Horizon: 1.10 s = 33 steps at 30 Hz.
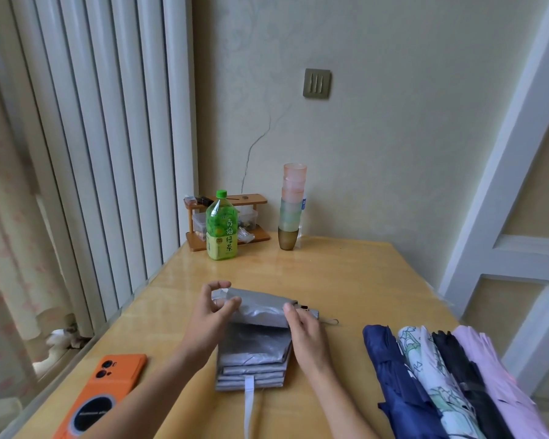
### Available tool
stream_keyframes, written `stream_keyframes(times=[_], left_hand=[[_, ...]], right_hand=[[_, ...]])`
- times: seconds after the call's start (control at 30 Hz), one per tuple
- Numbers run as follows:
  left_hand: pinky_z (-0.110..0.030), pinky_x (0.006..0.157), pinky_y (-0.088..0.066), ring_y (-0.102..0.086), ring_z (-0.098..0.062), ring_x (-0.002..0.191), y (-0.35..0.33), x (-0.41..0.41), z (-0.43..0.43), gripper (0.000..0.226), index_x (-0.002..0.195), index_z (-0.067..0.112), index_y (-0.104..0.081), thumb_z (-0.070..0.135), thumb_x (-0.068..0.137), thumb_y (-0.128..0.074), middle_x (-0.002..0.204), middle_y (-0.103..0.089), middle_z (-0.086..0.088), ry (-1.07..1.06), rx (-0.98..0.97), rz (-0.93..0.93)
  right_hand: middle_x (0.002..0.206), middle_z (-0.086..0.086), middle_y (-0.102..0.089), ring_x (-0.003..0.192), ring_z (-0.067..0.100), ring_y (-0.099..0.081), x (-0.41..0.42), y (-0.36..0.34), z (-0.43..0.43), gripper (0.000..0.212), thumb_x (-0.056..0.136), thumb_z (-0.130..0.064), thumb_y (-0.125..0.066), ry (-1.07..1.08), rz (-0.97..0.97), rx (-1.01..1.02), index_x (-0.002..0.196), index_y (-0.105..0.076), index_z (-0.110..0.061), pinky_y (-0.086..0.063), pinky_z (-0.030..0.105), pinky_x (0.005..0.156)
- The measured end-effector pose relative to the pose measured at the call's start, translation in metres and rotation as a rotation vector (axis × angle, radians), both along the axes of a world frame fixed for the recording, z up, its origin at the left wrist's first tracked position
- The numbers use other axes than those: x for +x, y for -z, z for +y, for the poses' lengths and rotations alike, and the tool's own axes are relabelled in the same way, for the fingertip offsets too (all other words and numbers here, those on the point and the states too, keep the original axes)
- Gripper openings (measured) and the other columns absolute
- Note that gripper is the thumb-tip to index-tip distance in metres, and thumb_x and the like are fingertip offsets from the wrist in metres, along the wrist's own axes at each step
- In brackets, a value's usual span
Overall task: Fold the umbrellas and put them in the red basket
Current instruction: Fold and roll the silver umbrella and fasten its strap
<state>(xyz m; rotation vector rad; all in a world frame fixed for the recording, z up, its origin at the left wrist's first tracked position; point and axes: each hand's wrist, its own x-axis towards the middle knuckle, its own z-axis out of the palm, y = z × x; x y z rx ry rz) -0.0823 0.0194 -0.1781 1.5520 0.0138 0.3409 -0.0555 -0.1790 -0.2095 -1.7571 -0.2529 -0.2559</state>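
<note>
Lying nearest: 1 orange phone (105, 394), smooth case w/ black ring on its back, at left on the glossy wooden table (346, 280). Right: 4 furled umbrellas (425, 365) side by side: navy, white w/ green print, black, lilac. Centre: 1 silver umbrella (254, 343), shiny fabric in flat pleats, white strap (249, 403) pointing toward the viewer. L hand (213, 312) pinches its rolled top's left end; R hand (301, 331) curls over the right end. Far: 1 green bottle (222, 229), label 青梅绿茶; 1 stack of translucent cups (292, 207); 1 wooden rack (257, 236).

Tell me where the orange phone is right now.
In the head view the orange phone lies back up on the near left of the table, left of the left forearm, with the silver umbrella farther right.
</note>
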Motion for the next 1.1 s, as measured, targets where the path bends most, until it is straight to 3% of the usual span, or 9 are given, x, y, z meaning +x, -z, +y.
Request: stream_keyframes(times=[0.1,0.23,0.37,0.5,0.6,0.77,0.83,0.93,1.1], left_hand=[[-0.027,0.071,-0.045,-0.056,-0.014,0.073,0.003,-0.001,0.002,0.028,0.122,0.028,-0.054,0.021,0.098,-0.067,0.077,-0.062,-0.007,-0.009,0.073,0.012],[-0.030,0.071,-0.049,-0.060,-0.017,0.077,0.005,-0.003,0.006,0.028,0.122,0.031,-0.053,0.021,0.099,-0.065,0.082,-0.066,-0.010,-0.036,0.081,0.058],[-0.022,0.069,-0.049,-0.061,-0.014,0.078,0.005,-0.005,0.009,0.025,0.122,0.028,-0.054,0.020,0.100,-0.062,0.091,-0.067,-0.006,-0.072,0.118,0.068],[-0.023,0.074,-0.050,-0.062,-0.009,0.096,0.005,-0.005,0.007,0.040,0.127,0.026,-0.049,0.040,0.095,-0.068,0.111,-0.062,-0.001,-0.095,0.194,0.180],[-0.037,0.080,-0.055,-0.065,-0.019,0.091,0.010,0.000,0.007,0.047,0.126,0.019,-0.048,0.028,0.087,-0.075,0.100,-0.066,-0.010,-0.159,0.287,0.281],[-0.036,0.061,-0.045,-0.064,-0.027,0.077,0.009,0.003,-0.002,0.043,0.112,0.011,-0.036,0.016,0.080,-0.065,0.082,-0.064,-0.008,-0.223,0.675,0.305],[-0.038,0.069,-0.044,-0.064,-0.030,0.081,0.009,0.001,-0.009,0.042,0.114,0.011,-0.030,0.013,0.081,-0.056,0.085,-0.062,-0.005,-0.256,0.831,0.309],[-0.042,0.099,-0.040,-0.055,-0.026,0.113,0.011,0.003,-0.017,0.066,0.142,0.015,-0.032,0.024,0.082,-0.059,0.122,-0.055,-0.005,-0.370,1.107,0.129],[-0.050,0.119,-0.031,-0.043,-0.034,0.144,0.031,0.013,-0.020,0.059,0.142,0.030,-0.056,0.047,0.086,-0.050,0.153,-0.048,-0.013,-0.123,1.502,-0.152]], right_hand=[[0.060,-0.007,-0.030,0.061,0.010,-0.035,0.002,-0.005,0.004,0.058,0.097,-0.043,-0.065,0.018,0.009,-0.060,0.060,-0.028,-0.019,-0.027,0.031,0.061],[0.068,0.001,-0.037,0.067,0.013,-0.036,-0.001,-0.023,0.002,0.043,0.092,-0.020,-0.074,-0.005,0.098,0.131,0.063,-0.044,-0.012,-0.030,0.026,0.061],[0.069,0.004,-0.036,0.064,0.013,-0.033,-0.007,-0.028,0.000,0.030,0.092,-0.024,-0.074,-0.021,0.300,0.126,0.073,-0.055,-0.013,-0.029,0.023,0.055],[0.062,-0.001,-0.019,0.051,0.015,-0.016,-0.016,-0.017,-0.006,0.045,0.089,-0.026,-0.075,0.007,0.514,-0.031,0.077,-0.034,-0.015,-0.014,0.027,0.049],[0.070,0.004,-0.031,0.046,0.014,-0.018,-0.019,-0.021,-0.010,0.022,0.088,-0.018,-0.075,-0.003,0.606,-0.011,0.085,-0.053,-0.014,-0.013,0.024,0.044],[0.066,0.003,-0.036,0.042,0.013,-0.022,-0.021,-0.025,-0.010,0.013,0.084,-0.014,-0.077,0.027,0.627,-0.097,0.087,-0.065,-0.012,-0.016,0.021,0.043],[0.056,-0.002,-0.034,0.039,0.013,-0.022,-0.023,-0.024,-0.008,0.017,0.083,-0.014,-0.075,0.038,0.632,-0.170,0.080,-0.058,-0.014,-0.017,0.018,0.042],[0.039,-0.010,-0.030,0.031,0.011,-0.025,-0.026,-0.026,-0.006,0.036,0.084,-0.014,-0.071,0.062,0.623,-0.242,0.063,-0.043,-0.019,-0.020,0.017,0.038],[0.040,-0.010,-0.034,0.033,0.013,-0.031,-0.027,-0.025,-0.002,0.041,0.088,-0.014,-0.063,0.106,0.562,-0.360,0.058,-0.036,-0.021,-0.023,0.018,0.038]])
